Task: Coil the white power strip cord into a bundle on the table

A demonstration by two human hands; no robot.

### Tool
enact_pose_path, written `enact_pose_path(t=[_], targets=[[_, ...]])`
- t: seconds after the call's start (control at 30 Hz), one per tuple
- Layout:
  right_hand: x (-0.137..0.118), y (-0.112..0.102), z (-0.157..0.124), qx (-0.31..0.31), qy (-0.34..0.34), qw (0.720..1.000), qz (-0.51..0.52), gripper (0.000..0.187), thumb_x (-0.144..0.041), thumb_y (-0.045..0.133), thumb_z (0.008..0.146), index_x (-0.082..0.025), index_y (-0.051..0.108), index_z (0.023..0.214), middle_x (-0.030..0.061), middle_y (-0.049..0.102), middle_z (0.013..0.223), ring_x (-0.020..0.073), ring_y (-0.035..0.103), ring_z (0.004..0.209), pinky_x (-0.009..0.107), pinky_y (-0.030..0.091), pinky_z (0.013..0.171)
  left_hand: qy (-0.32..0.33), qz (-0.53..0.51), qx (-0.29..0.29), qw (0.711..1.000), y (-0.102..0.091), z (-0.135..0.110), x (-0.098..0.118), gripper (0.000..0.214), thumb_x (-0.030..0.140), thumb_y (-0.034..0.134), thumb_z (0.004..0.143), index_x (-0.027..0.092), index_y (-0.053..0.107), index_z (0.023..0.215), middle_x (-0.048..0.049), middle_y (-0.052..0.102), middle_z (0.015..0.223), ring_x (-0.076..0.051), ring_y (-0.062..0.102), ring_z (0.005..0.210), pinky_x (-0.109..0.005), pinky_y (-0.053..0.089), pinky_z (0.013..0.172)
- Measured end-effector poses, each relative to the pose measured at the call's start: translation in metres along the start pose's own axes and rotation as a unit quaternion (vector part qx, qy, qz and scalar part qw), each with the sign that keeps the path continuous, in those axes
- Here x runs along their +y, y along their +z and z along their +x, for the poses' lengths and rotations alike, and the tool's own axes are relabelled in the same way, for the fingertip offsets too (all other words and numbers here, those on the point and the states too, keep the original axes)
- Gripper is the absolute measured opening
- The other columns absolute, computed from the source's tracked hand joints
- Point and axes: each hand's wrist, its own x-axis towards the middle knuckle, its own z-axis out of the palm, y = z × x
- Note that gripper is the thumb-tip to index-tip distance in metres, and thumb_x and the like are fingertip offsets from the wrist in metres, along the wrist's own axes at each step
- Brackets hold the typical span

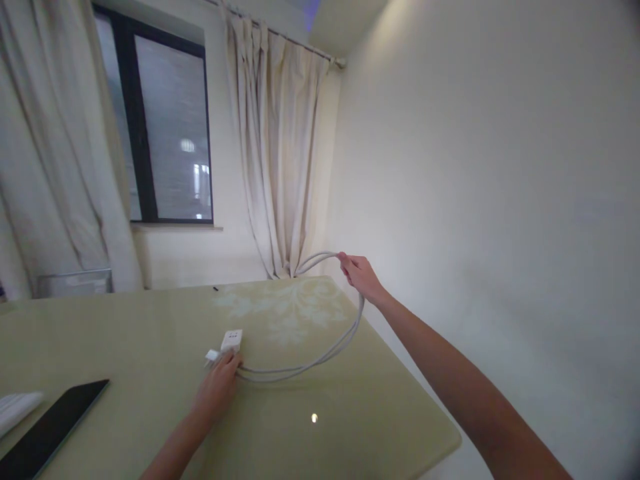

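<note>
My left hand (pixel 217 387) rests on the pale green table (pixel 150 353), fingers closed over the near end of a doubled white cable (pixel 320 360), just behind a small white power strip (pixel 231 341) and its white plug (pixel 212 356). My right hand (pixel 361 277) is raised above the table's far right corner, fingers closed on the far loop of the same cable. The cable hangs in a long curve between the two hands, its lower run lying on the table.
A dark flat tablet (pixel 50 430) lies at the front left, with a white object (pixel 17 408) beside it at the edge. Cream curtains (pixel 277 167) and a dark window (pixel 165 127) stand behind the table. A bare wall (pixel 500 200) runs along the right.
</note>
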Motion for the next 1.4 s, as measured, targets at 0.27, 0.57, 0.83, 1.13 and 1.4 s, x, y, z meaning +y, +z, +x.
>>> enact_pose_path(t=[0.27,0.57,0.83,1.13,1.4], targets=[[0.013,0.033,-0.057,-0.033,0.092,0.965,0.245,0.064,-0.078,0.059,0.087,-0.016,0.065,0.069,-0.0096,0.029,0.044,0.0057,0.021,0.039,0.022,0.015,0.039,-0.21,-0.372,0.114,0.897,0.038,0.058,0.006,0.023,0.028,0.071,0.083,0.018,0.061,0.1,-0.0052,0.067,0.089,-0.024,0.071,0.086,-0.042,0.06,0.085],[0.037,0.058,-0.081,0.021,0.156,0.947,0.28,0.061,-0.076,0.061,0.087,-0.016,0.07,0.082,-0.0102,0.028,0.05,0.0052,0.021,0.041,0.02,0.015,0.037,-0.214,-0.505,0.025,0.836,0.033,0.064,0.021,0.044,0.051,0.08,0.07,0.014,0.07,0.091,0.0026,0.055,0.069,-0.009,0.047,0.05,-0.023,0.039,0.048],[0.043,0.066,-0.089,-0.03,0.236,0.864,0.445,0.052,-0.069,0.071,0.083,-0.024,0.047,0.084,-0.013,0.036,0.054,0.0032,0.018,0.036,0.017,0.015,0.034,-0.053,-0.117,0.096,0.987,-0.012,0.077,0.011,0.046,0.063,0.046,0.09,0.022,0.065,0.085,-0.0006,0.058,0.064,-0.019,0.054,0.063,-0.028,0.037,0.061],[0.054,0.072,-0.104,0.03,0.133,0.974,0.181,0.052,-0.062,0.076,0.082,-0.021,0.047,0.068,-0.0065,0.039,0.059,0.0082,0.033,0.051,0.022,0.025,0.045,-0.124,-0.06,0.08,0.987,-0.019,0.077,-0.011,0.034,0.043,0.043,0.091,0.021,0.062,0.074,-0.0059,0.066,0.068,-0.023,0.061,0.068,-0.03,0.04,0.064],[0.103,0.073,-0.095,0.026,0.223,0.961,0.163,0.046,-0.066,0.062,0.084,-0.021,0.065,0.076,-0.0029,0.054,0.052,0.0131,0.052,0.048,0.026,0.04,0.051,-0.147,-0.107,0.092,0.979,-0.037,0.071,-0.006,0.038,0.046,0.044,0.082,0.019,0.069,0.071,-0.003,0.056,0.053,-0.021,0.052,0.052,-0.03,0.037,0.052]])
